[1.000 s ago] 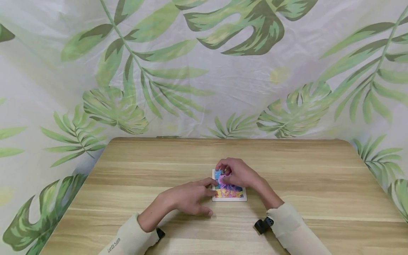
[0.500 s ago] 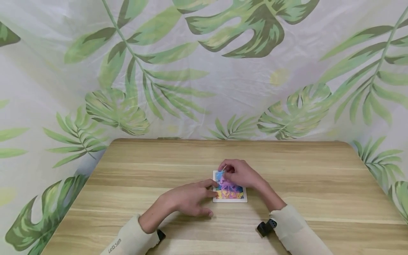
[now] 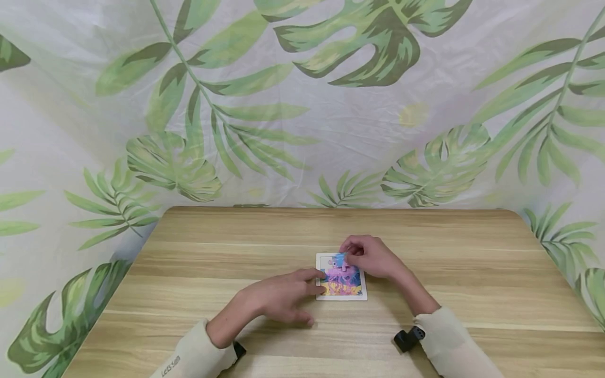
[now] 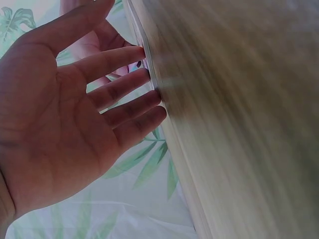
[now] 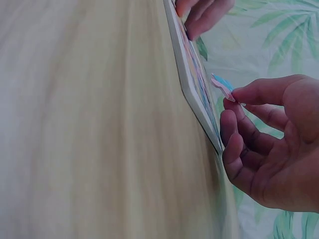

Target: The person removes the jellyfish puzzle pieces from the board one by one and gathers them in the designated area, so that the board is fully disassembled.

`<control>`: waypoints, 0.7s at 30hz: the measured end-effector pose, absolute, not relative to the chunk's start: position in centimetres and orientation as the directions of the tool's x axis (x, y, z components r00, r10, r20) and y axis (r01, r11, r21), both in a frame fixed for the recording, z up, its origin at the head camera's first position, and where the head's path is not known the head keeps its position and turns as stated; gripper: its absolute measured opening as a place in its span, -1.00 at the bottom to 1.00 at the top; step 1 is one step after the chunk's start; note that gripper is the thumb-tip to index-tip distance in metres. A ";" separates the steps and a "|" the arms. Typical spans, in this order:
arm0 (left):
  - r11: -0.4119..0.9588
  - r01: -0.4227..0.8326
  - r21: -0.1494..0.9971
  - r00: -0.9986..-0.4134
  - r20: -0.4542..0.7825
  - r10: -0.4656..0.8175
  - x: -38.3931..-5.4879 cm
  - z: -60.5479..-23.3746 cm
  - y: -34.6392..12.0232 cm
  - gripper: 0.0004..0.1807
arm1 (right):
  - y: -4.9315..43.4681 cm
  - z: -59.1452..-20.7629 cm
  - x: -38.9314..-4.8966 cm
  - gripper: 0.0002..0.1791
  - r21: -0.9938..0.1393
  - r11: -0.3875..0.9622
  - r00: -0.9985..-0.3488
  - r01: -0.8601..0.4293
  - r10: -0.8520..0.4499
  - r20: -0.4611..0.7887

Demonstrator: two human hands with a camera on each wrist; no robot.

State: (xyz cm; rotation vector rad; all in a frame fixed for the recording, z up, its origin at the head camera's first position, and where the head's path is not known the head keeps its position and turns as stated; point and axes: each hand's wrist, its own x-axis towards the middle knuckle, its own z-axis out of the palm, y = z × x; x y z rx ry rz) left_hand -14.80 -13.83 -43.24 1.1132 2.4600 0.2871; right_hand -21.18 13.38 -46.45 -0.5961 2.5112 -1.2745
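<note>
A small square jigsaw puzzle in a white frame lies on the table, its picture pink, yellow and blue. My right hand pinches a blue and pink puzzle piece between thumb and fingers over the top of the puzzle. In the right wrist view that puzzle piece stands tilted, apart from the tray surface. At the puzzle's upper left a pale bare patch of the tray shows. My left hand reaches in from the left, fingers fairly straight, two fingertips resting on the puzzle's left side.
The wood-grain table extends around the puzzle on every side. Behind it hangs a white cloth printed with green leaves. A black wrist camera sits at the right sleeve.
My right hand has drawn the puzzle piece up and to the right, away from the upper left, where pale tray now shows. The left hand has stayed in place.
</note>
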 end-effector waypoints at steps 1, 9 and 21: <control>0.658 0.666 0.351 -0.591 -0.291 0.753 -14.8 -43.3 -13.8 -0.25 | 13.6 -46.5 -21.2 -0.88 -0.808 0.539 -0.885 -0.238 -0.463 -0.048; 0.656 0.678 0.331 -0.589 -0.289 0.755 -14.6 -43.2 -13.8 -0.23 | 15.8 -46.7 -21.1 -0.89 -0.794 0.564 -0.906 -0.225 -0.422 -0.042; 0.659 0.676 0.329 -0.588 -0.298 0.752 -14.5 -43.0 -13.8 -0.25 | 19.2 -46.5 -20.7 -0.88 -0.789 0.592 -0.931 -0.164 -0.357 -0.075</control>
